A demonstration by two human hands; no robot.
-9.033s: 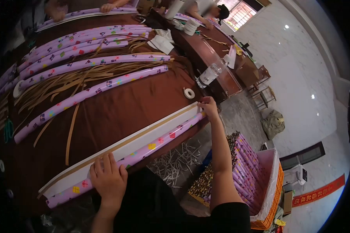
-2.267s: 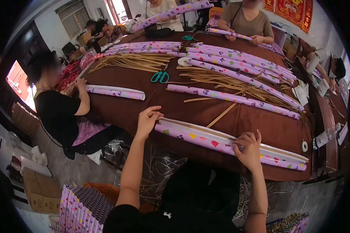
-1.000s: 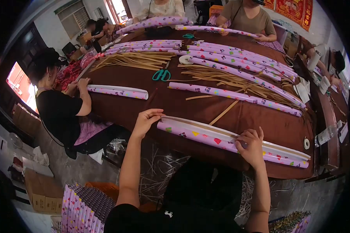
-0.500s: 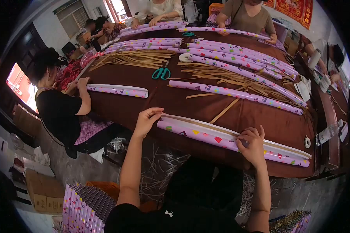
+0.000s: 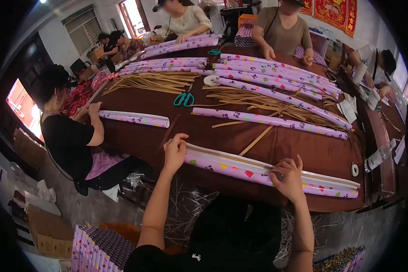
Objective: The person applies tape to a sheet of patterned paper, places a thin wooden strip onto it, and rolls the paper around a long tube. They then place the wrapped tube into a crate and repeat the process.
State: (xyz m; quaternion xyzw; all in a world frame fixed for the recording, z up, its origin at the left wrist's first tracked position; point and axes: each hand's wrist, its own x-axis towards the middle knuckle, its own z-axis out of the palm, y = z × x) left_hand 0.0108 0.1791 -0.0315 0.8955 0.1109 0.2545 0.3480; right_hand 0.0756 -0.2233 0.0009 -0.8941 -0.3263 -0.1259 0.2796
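Note:
A long pink patterned paper roll [image 5: 231,168] lies along the near edge of the brown table, its white inner edge partly unrolled and a tan strip showing inside. My left hand [image 5: 175,153] pinches the roll's left end between thumb and fingers. Further right, my right hand [image 5: 288,177] holds the paper edge with bent fingers, one finger raised. Beyond the roll lie another pink roll [image 5: 267,119] and a loose tan strip [image 5: 257,141].
Teal scissors [image 5: 184,99], tan strips [image 5: 154,81] and a white tape roll [image 5: 355,169] lie on the table [image 5: 136,138]. A co-worker [image 5: 68,131] at the left handles another roll. More people stand across the table. Finished rolls [image 5: 97,249] stand below left.
The view has tilted slightly. My right hand has shifted a little left along the roll. Across the table, one co-worker has let go of a roll, and another has raised one.

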